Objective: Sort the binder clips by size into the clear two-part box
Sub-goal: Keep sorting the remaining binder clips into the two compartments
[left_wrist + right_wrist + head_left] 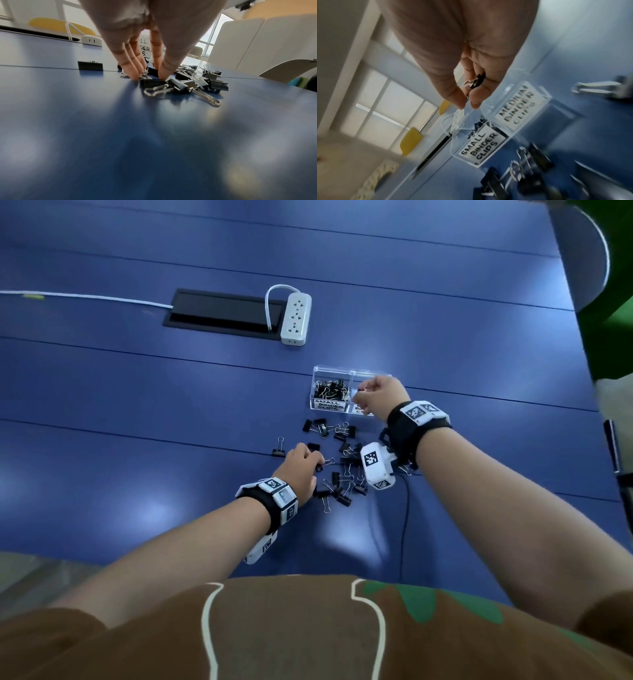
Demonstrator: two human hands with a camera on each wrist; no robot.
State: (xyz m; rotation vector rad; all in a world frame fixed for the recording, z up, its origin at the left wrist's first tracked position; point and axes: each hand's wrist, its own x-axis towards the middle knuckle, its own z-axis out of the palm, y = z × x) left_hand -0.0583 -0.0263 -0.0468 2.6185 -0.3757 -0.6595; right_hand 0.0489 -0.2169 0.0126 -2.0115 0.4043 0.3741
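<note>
The clear two-part box stands on the blue table. Its left part, labelled SMALL BINDER CLIPS, holds several black clips; the right part is labelled MEDIUM. My right hand hovers over the box near the divider and pinches a black binder clip between thumb and fingers. A loose pile of binder clips lies in front of the box. My left hand reaches down into the pile's left side, its thumb and fingertips closing on a black clip.
A white power strip and a black cable hatch lie beyond the box. One clip sits apart, left of the pile. A thin black cable runs toward my body. The table's right edge borders a grey chair.
</note>
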